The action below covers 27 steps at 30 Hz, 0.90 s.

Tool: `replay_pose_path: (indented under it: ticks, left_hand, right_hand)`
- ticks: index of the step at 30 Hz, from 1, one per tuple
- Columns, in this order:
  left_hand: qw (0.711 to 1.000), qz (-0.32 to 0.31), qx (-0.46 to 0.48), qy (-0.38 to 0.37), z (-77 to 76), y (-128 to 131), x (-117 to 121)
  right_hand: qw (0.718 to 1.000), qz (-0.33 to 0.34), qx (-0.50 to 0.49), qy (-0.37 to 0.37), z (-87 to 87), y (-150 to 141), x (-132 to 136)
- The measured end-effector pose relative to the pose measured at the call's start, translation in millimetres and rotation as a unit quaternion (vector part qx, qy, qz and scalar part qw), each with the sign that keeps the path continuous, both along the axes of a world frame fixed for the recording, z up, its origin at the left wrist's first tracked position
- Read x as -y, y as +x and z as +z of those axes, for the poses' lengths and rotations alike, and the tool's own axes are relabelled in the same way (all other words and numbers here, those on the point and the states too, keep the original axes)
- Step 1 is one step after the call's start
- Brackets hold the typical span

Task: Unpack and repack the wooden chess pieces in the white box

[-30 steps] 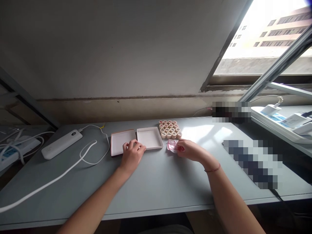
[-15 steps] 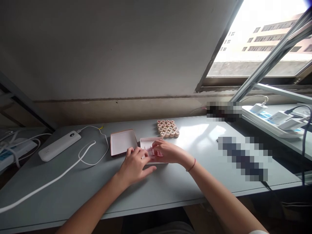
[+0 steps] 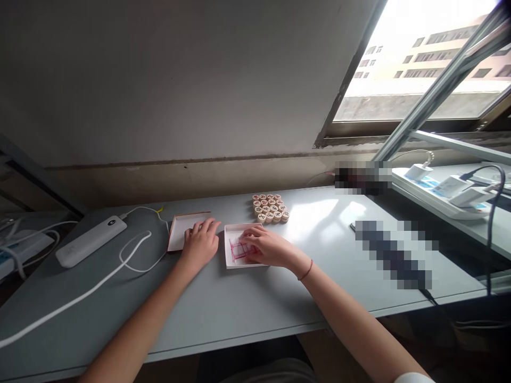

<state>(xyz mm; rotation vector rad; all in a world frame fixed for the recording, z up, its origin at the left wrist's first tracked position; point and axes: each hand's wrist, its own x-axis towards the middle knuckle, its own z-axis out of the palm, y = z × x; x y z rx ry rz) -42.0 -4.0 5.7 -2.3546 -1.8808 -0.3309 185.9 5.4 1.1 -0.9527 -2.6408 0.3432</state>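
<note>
White card box tray on table, flat: folded red-lined sheet inside, R hand pressing on it. Pink-edged box lid just left, L hand resting on its edge. Wooden xiangqi pieces in tight rows behind, untouched.

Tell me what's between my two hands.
The head view shows a strip of grey table next to the left hand, then the white tray, where a red-lined sheet lies by the right hand.

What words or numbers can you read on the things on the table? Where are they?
No words or numbers can be read clearly.
Marks on the round wooden chess pieces: too small to read.
Dark mark on the white power bank: too small to read.
</note>
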Motion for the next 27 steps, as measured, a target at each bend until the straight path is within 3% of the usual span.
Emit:
replay_pose_path:
  ticks: [4, 8, 16, 27]
  left_hand:
    - [1.000, -0.010, 0.001, 0.011, 8.4, 21, -10]
    - [0.999, -0.020, 0.009, -0.024, 5.6, 34, -13]
    - [0.999, -0.014, 0.030, -0.012, 0.3, 27, -3]
    - [0.999, 0.001, 0.052, -0.007, -5.6, 25, -3]
  right_hand:
    - [1.000, 0.004, -0.018, 0.003, 0.0, 2, 0]
    - [1.000, -0.001, -0.022, -0.002, 5.0, 3, 6]
    - [0.999, -0.027, 0.018, 0.033, 13.4, 1, 17]
    - [0.999, -0.036, 0.004, 0.003, 17.1, 3, 15]
